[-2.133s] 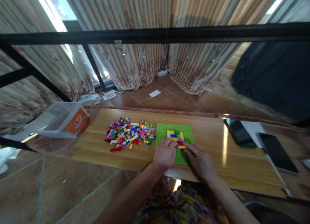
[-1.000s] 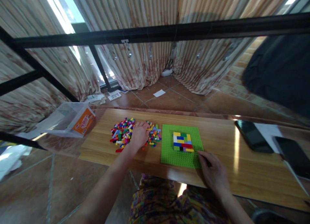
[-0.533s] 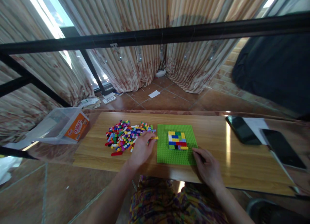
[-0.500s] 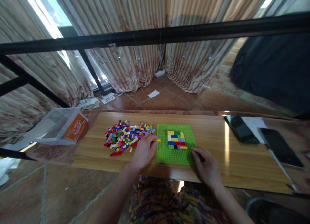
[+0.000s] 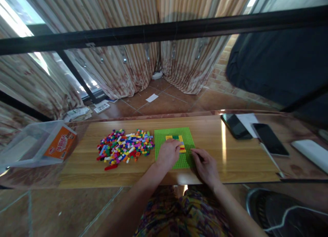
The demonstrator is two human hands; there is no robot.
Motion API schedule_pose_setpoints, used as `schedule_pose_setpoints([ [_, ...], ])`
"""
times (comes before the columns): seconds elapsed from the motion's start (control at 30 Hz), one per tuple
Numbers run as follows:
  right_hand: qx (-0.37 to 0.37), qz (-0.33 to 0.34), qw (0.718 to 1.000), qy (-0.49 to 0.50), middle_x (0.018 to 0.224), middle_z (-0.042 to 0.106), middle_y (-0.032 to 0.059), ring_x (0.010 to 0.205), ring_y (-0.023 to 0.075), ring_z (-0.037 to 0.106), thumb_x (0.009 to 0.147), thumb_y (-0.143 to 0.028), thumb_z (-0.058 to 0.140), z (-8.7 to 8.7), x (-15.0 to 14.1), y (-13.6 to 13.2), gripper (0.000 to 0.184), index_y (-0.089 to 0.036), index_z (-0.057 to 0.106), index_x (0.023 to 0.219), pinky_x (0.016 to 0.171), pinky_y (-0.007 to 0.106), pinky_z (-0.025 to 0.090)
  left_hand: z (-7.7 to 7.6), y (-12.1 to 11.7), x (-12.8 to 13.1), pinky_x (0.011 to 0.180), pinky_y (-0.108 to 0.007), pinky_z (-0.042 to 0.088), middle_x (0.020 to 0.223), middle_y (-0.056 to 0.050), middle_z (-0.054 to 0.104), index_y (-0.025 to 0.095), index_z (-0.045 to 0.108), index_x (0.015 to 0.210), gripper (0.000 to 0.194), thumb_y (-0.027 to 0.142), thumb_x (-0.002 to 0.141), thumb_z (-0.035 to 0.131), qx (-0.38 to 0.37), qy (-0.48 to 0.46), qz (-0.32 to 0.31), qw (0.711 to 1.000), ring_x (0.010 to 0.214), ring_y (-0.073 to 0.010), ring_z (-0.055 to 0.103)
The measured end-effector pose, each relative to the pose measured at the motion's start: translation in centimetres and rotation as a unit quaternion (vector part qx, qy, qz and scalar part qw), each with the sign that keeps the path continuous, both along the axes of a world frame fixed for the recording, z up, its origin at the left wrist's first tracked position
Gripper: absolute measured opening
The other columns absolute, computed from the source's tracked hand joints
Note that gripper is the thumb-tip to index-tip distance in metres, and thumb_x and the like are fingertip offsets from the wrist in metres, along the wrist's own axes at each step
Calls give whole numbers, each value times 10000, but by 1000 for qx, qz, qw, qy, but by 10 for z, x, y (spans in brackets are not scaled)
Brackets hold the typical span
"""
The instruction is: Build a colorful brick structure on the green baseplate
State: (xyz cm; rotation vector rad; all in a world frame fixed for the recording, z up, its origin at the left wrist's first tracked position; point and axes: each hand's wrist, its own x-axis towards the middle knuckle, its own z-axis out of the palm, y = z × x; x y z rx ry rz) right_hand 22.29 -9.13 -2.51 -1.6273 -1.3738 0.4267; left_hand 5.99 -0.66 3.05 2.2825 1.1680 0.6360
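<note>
My left hand [image 5: 167, 154] is over a small block of stacked toy bricks [image 5: 175, 137] in yellow, green, blue and red, its thumb and fingers pinched together at the top. The yellow brick it was carrying is hidden by the fingers now. Under the stack lies a green studded baseplate [image 5: 187, 136]. My right hand [image 5: 207, 166] has curled fingers, with the tips gripping the baseplate's right edge. Left of the plate spreads a heap of loose, many-coloured bricks [image 5: 128, 144], with a long red brick [image 5: 111, 167] at its near side.
A clear plastic box [image 5: 30, 141] with an orange label stands at the left end of the wooden board [image 5: 84, 172]. Toward the right lie a dark phone [image 5: 235, 126], another phone [image 5: 271, 139] and white paper [image 5: 247, 122]. A black metal rail [image 5: 143, 32] crosses beyond.
My left hand has moved right with a yellow brick, from beside the heap onto the stack. My right hand stays at the plate's edge. The whole view has shifted.
</note>
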Motion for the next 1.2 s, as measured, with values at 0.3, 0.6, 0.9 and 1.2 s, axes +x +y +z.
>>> schedule_pose_setpoints([
  [0.3,16,5,1000,-16,941,709,72,888,200,639,917,-331,505,3,-1,1,228,-211,688,978,826,357,509,2,-4,3,850,-293,506,943,-51,725,189,722,929,228,148,889,501,-13,42,-20,999,873,-173,655],
  [0.6,-11,0,1000,18,945,721,80,866,200,655,902,-366,516,9,-3,6,262,-198,707,965,809,343,504,-4,-7,2,852,-292,496,950,-50,722,183,722,947,248,141,903,482,-7,3,-17,1000,879,-170,649],
  [0.9,-56,16,995,86,935,736,75,880,214,663,876,-471,533,19,-7,20,345,-198,736,933,829,340,488,-9,-7,5,836,-286,496,916,-36,731,193,728,889,215,136,876,521,-16,-20,3,1000,851,-164,652],
  [1.2,-89,12,995,49,908,739,59,842,209,658,874,-462,523,20,-10,22,334,-213,744,888,803,324,471,-6,-9,2,824,-280,489,887,-46,717,176,715,869,230,124,879,491,-23,-32,10,999,847,-161,640],
])
